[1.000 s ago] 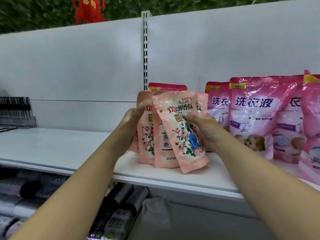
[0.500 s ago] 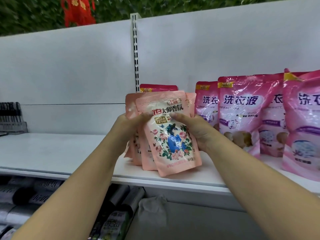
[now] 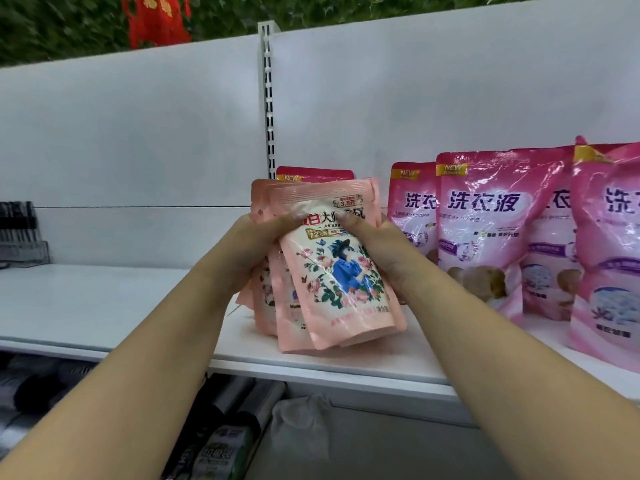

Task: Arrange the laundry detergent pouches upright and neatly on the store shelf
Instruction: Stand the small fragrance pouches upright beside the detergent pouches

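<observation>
Left hand (image 3: pixel 256 251) and right hand (image 3: pixel 384 251) grip a bunch of pale pink pouches (image 3: pixel 332 271) standing on the white shelf (image 3: pixel 104 306); darker pink pouches (image 3: pixel 485 230) upright at 3 o'clock.

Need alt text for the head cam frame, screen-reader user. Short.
Two bare hands, left hand and right hand, grip a bunch of pale pink floral detergent pouches standing slightly tilted on a white store shelf. To the right, larger bright pink pouches stand upright in a row against the white back panel; dark packaged goods sit on the shelf below.
</observation>
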